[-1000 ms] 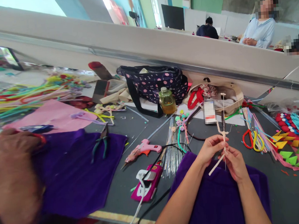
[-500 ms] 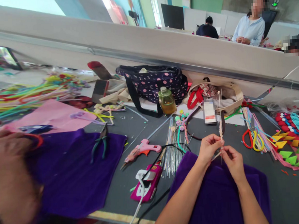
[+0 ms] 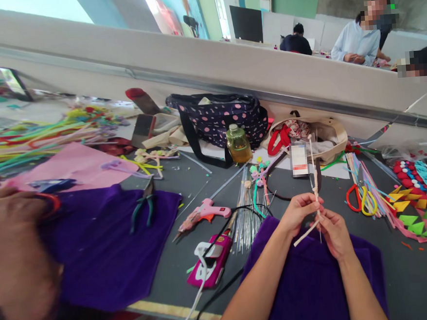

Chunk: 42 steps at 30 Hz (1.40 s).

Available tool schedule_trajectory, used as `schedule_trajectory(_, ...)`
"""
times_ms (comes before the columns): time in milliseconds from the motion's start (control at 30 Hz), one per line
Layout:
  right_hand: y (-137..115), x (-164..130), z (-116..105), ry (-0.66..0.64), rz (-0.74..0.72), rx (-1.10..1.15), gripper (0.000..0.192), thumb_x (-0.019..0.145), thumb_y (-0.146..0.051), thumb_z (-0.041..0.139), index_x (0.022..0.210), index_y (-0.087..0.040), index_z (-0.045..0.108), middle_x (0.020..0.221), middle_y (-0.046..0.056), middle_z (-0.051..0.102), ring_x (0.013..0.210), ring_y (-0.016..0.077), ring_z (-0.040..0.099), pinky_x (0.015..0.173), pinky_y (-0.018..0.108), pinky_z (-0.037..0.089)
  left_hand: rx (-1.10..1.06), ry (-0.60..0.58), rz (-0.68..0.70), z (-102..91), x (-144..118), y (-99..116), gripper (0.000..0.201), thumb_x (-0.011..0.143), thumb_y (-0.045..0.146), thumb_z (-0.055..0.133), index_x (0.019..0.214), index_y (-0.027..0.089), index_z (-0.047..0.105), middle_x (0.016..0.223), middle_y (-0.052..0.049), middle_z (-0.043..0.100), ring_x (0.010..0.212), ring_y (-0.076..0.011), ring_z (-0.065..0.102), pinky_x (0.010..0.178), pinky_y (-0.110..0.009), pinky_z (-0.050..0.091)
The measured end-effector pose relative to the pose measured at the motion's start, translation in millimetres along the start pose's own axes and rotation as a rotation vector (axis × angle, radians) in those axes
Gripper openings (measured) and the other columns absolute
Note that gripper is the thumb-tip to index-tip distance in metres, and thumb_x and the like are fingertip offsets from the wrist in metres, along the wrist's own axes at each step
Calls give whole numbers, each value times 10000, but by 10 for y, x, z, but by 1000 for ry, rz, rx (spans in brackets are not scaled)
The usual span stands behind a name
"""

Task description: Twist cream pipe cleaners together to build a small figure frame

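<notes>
As we look right of centre, a little below the middle of the frame, we see a thin stick (image 3: 315, 184) wrapped in cream strip (image 3: 305, 235), standing nearly upright. Our left hand (image 3: 300, 215) pinches it between thumb and forefinger; our right hand (image 3: 333, 229) pinches it just below, the two hands close together. The strip's loose end slants toward the lower left. Beneath our forearms lies a purple cloth (image 3: 312, 282). Left of our hands, near the centre, we see a bundle of wires (image 3: 244, 221) and a pink glue gun (image 3: 206, 210); to the right, scissors (image 3: 363, 201) lie beside coloured stems (image 3: 383, 204). Above, toward the top middle, a bottle (image 3: 239, 146) stands in front of a spotted bag (image 3: 216, 121). At left, pliers (image 3: 143, 209) rest on a second cloth (image 3: 106, 250), and at the left edge another person's hand (image 3: 16, 232) is blurred. In the upper right we see a person in a pale blue shirt (image 3: 355, 40).
</notes>
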State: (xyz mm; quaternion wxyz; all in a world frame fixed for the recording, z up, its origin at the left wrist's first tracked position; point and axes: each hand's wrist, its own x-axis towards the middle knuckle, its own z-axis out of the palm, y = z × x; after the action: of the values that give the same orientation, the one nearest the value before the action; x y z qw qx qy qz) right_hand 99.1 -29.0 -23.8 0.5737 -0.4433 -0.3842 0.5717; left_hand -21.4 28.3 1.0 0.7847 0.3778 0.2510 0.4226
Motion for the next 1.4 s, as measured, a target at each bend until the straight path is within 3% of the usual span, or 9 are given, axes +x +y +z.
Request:
schedule_trajectory(233, 29, 16, -28, 24, -53, -59, 170, 753, -343, 695, 703, -185, 657, 623, -20, 571, 589, 117, 481, 607, 248, 401, -11, 149, 104, 31, 23, -9, 277, 538, 269, 830, 645, 113, 627, 662, -18, 639, 563, -91, 558, 573, -212, 424)
schedule_trajectory(533, 31, -7, -9, 144, -212, -480, 215, 791, -392, 628, 745, -184, 655, 641, -15, 575, 590, 127, 476, 564, 235, 372, -1, 272, 140, 88, 30, -42, 283, 505, 247, 835, 612, 124, 604, 619, -3, 629, 532, -73, 522, 533, -188, 404)
schedule_trajectory(833, 28, 21, -7, 52, 18, -34, 219, 741, -398, 702, 805, -189, 696, 712, 25, 673, 621, 154, 595, 636, 275, 457, -19, 284, 151, 32, 49, -19, 270, 514, 284, 836, 627, 139, 638, 662, -18, 645, 569, -90, 560, 558, -209, 450)
schedule_trajectory(1400, -42, -6, 10, 8, 49, 85, 173, 693, -340, 750, 757, -194, 681, 697, -4, 623, 614, 142, 598, 644, 279, 497, -56, 242, 135, 55, 18, -13, 281, 526, 281, 836, 651, 135, 631, 700, -22, 662, 577, -98, 585, 562, -214, 455)
